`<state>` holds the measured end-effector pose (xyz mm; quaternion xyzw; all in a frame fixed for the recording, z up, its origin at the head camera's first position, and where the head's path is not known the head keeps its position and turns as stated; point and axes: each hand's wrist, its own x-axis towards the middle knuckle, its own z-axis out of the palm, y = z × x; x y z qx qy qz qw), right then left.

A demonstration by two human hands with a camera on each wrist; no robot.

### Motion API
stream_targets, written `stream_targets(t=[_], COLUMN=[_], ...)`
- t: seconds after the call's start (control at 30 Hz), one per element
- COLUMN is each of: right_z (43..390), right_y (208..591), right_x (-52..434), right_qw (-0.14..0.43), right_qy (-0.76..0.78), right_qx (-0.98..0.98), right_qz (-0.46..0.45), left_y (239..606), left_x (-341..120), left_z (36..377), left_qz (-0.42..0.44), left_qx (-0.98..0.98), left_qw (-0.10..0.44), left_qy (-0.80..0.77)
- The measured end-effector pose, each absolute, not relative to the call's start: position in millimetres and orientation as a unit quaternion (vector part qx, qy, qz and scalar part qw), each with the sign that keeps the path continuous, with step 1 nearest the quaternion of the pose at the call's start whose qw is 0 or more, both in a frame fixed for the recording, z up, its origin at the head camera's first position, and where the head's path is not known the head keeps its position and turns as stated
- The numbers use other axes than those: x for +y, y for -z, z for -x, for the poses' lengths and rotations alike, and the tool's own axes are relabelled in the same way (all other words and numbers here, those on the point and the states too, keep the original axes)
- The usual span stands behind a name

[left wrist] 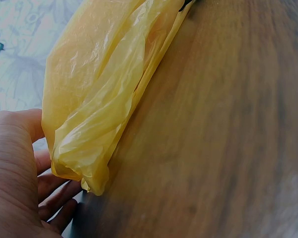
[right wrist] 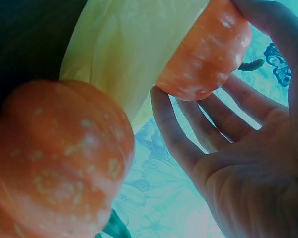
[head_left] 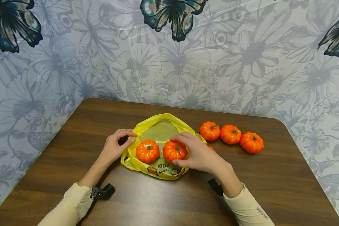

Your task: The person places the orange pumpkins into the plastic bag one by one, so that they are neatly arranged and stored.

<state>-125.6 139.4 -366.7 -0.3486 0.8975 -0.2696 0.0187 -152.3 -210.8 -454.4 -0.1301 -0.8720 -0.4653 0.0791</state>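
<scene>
1. On the brown counter (head_left: 73,141), a yellow bag (head_left: 158,128) lies open with two small pumpkins on it.
2. The left hand (head_left: 115,146) pinches the bag's edge.
3. The right hand (head_left: 197,153) curls round the right pumpkin (head_left: 173,150), beside the left pumpkin (head_left: 147,151).
4. Three more pumpkins (head_left: 231,134) sit just right.

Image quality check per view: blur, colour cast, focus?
Head view: sharp, evenly lit, wide-angle bowing at the table edges. Left wrist view: yellow bag crisp, wood grain smeared. Right wrist view: teal cast on the backdrop, near pumpkin soft, right hand dim.
</scene>
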Motion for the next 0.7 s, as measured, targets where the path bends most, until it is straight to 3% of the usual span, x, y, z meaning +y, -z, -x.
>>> stream_targets(t=[0.7], right_z=[118], right_y=[379], right_x=[121], right_qw=[0.083], right_qy=[0.260], right_qx=[0.887], right_qz=[0.372], left_y=[454], left_x=[-211], left_z=[153], left_qz=[0.131], left_qx=[-0.872], left_qw=[0.076], left_qy=[0.465])
